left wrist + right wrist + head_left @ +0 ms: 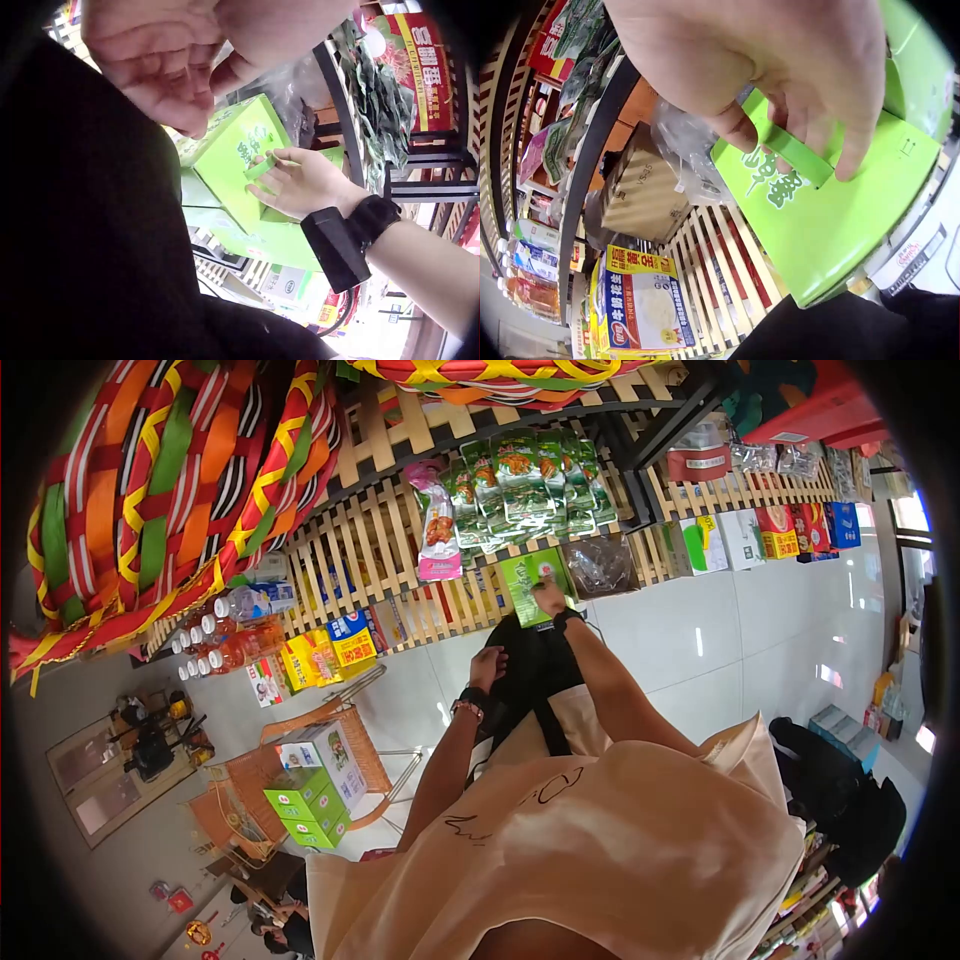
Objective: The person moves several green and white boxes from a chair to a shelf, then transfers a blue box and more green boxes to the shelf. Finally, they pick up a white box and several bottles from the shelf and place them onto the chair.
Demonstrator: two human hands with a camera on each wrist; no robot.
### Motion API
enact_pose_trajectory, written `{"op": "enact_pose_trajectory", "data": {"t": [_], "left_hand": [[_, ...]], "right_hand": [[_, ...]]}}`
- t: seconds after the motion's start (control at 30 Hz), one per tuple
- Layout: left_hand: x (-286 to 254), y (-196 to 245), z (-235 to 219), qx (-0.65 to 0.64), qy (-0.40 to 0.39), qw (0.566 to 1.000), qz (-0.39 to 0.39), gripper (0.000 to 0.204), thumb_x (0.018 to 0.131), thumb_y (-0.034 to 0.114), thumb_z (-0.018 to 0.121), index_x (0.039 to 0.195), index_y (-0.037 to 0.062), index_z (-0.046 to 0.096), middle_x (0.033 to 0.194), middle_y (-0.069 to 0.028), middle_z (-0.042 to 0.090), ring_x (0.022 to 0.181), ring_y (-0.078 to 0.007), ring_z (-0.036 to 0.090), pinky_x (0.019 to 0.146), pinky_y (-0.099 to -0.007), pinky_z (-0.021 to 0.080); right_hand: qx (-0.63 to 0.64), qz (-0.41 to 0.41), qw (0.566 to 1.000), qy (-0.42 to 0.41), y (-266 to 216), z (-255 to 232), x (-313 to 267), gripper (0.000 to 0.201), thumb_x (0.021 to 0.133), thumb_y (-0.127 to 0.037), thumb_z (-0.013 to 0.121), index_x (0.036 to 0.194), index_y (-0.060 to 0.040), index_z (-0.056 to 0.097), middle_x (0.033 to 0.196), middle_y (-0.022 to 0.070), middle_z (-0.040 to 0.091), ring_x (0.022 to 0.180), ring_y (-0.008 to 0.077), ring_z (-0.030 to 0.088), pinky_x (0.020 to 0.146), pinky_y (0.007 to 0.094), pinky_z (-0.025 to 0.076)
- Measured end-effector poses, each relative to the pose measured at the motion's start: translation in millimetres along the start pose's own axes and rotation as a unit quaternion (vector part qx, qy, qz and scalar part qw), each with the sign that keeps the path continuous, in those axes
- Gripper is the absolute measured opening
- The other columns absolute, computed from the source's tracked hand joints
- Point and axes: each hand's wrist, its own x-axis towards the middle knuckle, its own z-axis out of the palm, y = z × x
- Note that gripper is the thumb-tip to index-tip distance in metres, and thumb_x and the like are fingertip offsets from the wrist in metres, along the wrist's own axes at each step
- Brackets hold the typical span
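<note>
Green box (817,217) — by shelf edge (657,563)

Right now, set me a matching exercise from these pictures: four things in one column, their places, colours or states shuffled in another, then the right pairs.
Things:
1. Right hand
2. Left hand
3. Green packets
4. Drink bottles

Places, colours or states:
A. White-capped
B. Holding nothing
C. Bunched together on a slatted shelf
D. Fingers curled round the handle of a green box

Right pairs: 1-D, 2-B, 3-C, 4-A
</note>
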Motion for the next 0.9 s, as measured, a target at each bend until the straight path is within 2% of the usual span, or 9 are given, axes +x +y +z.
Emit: {"op": "enact_pose_trajectory", "data": {"t": [0.17, 0.23, 0.37, 0.43, 0.63, 0.7, 0.73, 0.83, 0.9], "left_hand": [[0.6, -3.2, -6.1, 0.033, -0.007, 0.999, 0.022, 0.019, 0.076, 0.017, 0.038, 0.085, 0.0070, 0.050, 0.070, -0.0017, 0.053, 0.057, -0.0076, 0.047, 0.050, -0.0197, 0.040], [-1.6, -5.3, -13.5, -0.056, 0.002, 0.998, 0.004, 0.019, 0.076, 0.018, 0.039, 0.086, 0.0063, 0.050, 0.071, -0.0017, 0.053, 0.057, -0.0074, 0.047, 0.050, -0.0194, 0.039], [-12.3, -2.2, -30.0, -0.047, 0.034, 0.998, 0.017, 0.022, 0.076, 0.019, 0.037, 0.090, 0.0064, 0.049, 0.076, -0.0020, 0.054, 0.063, -0.0074, 0.047, 0.056, -0.0204, 0.039], [-12.2, -14.4, -40.8, -0.054, 0.031, 0.998, 0.020, 0.023, 0.076, 0.020, 0.038, 0.092, 0.0070, 0.049, 0.076, -0.0022, 0.053, 0.063, -0.0080, 0.047, 0.056, -0.0204, 0.039], [-23.1, -64.5, -80.4, -0.135, 0.101, 0.985, -0.024, 0.023, 0.075, 0.019, 0.039, 0.089, 0.0042, 0.049, 0.071, -0.0026, 0.053, 0.055, -0.0080, 0.046, 0.048, -0.0192, 0.038], [-29.0, -83.5, -92.4, -0.156, 0.119, 0.980, -0.037, 0.023, 0.074, 0.019, 0.040, 0.088, 0.0034, 0.049, 0.072, -0.0037, 0.053, 0.055, -0.0086, 0.046, 0.046, -0.0194, 0.038], [-32.5, -92.4, -96.7, -0.150, 0.131, 0.980, -0.019, 0.022, 0.074, 0.018, 0.040, 0.087, 0.0032, 0.050, 0.071, -0.0042, 0.053, 0.055, -0.0087, 0.046, 0.046, -0.0193, 0.038], [-23.8, -140.1, -113.5, -0.105, 0.167, 0.980, 0.012, 0.020, 0.072, 0.017, 0.041, 0.080, 0.0020, 0.052, 0.066, -0.0054, 0.053, 0.051, -0.0094, 0.047, 0.045, -0.0196, 0.038], [-5.7, -192.8, -128.7, 0.135, 0.184, 0.945, 0.232, 0.020, 0.070, 0.016, 0.042, 0.078, 0.0008, 0.053, 0.063, -0.0053, 0.053, 0.052, -0.0108, 0.049, 0.047, -0.0212, 0.039]], "right_hand": [[0.043, -0.027, 0.997, -0.060, 5.9, -6.2, 18.9, 0.034, 0.065, -0.026, 0.047, 0.086, 0.0005, 0.050, 0.089, 0.0190, 0.050, 0.084, 0.0327, 0.045, 0.071, 0.0340, 0.036], [-0.002, 0.000, 0.999, -0.047, -1.1, -9.0, 17.3, 0.033, 0.065, -0.027, 0.046, 0.082, 0.0006, 0.051, 0.088, 0.0191, 0.050, 0.085, 0.0313, 0.045, 0.071, 0.0337, 0.035], [-0.028, -0.076, 0.995, -0.065, 14.9, 12.1, 43.8, 0.036, 0.066, -0.029, 0.044, 0.082, 0.0026, 0.050, 0.088, 0.0222, 0.048, 0.084, 0.0324, 0.044, 0.070, 0.0345, 0.035], [-0.070, 0.000, 0.996, -0.049, 0.4, 6.4, 38.0, 0.034, 0.067, -0.028, 0.044, 0.081, 0.0021, 0.051, 0.087, 0.0216, 0.049, 0.083, 0.0319, 0.045, 0.070, 0.0344, 0.035], [-0.001, -0.049, 0.998, -0.041, -12.2, -8.3, 1.2, 0.031, 0.066, -0.024, 0.046, 0.082, 0.0024, 0.051, 0.080, 0.0214, 0.051, 0.077, 0.0339, 0.047, 0.066, 0.0346, 0.037], [-0.027, -0.059, 0.997, 0.031, -7.9, -6.4, -13.8, 0.033, 0.067, -0.024, 0.046, 0.087, 0.0018, 0.048, 0.077, 0.0209, 0.052, 0.073, 0.0332, 0.048, 0.064, 0.0342, 0.038], [-0.022, -0.064, 0.997, 0.043, 2.8, -1.4, -14.8, 0.029, 0.068, -0.020, 0.043, 0.087, 0.0013, 0.047, 0.074, 0.0194, 0.052, 0.070, 0.0330, 0.048, 0.062, 0.0353, 0.038], [-0.252, -0.300, 0.919, -0.041, 40.2, -4.8, -20.8, 0.019, 0.067, -0.014, 0.037, 0.072, 0.0003, 0.049, 0.071, 0.0197, 0.051, 0.068, 0.0334, 0.048, 0.061, 0.0380, 0.039], [-0.266, -0.205, 0.941, -0.033, 78.6, 6.4, -23.6, 0.021, 0.065, -0.017, 0.038, 0.066, 0.0012, 0.049, 0.064, 0.0173, 0.052, 0.055, 0.0269, 0.051, 0.049, 0.0363, 0.040]]}}
